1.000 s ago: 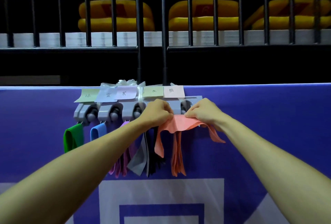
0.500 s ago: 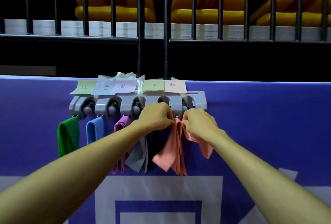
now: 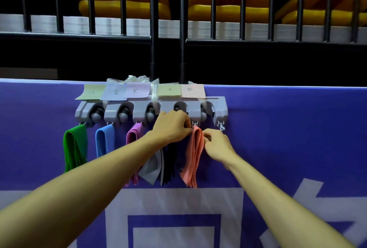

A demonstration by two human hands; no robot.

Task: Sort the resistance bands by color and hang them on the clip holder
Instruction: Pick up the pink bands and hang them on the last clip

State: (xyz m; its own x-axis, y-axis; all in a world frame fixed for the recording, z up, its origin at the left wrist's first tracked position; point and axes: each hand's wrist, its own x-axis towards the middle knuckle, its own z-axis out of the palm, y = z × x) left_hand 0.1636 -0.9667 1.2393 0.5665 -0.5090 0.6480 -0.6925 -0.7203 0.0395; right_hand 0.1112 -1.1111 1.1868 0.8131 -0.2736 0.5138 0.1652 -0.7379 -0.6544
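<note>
The pink band [image 3: 195, 158] hangs as a folded bundle from the small hook [image 3: 195, 123] under the fifth slot of the holder [image 3: 219, 109], counting from its left end, right below the pink label [image 3: 193, 90]. The left grip [image 3: 172, 126] is curled, its fingertips pinching the top of the bundle just under the hook. The right grip [image 3: 216, 144] pinches the bundle's right edge a little lower. Neither is released.

This looks like the seating step: getting the pink band to sit fully on its hook with the folds tidy. The left grip should hold the top loop steady against the hook while the right one draws the loose layers into line. The fingers hide whether every layer passes over the hook, so check that before letting go. The material looks thin and stretchy and may spring or slide off, so free the lower pinch first and then ease off the upper one.

The left forearm lies across the grey band [image 3: 150, 170] and black bands [image 3: 168, 166], whose hanging point is hidden, so pull that arm straight back rather than sideways. The green band [image 3: 75, 146], blue band [image 3: 104, 140] and purple band [image 3: 133, 135] hang under the first three slots and need no touching.
</note>
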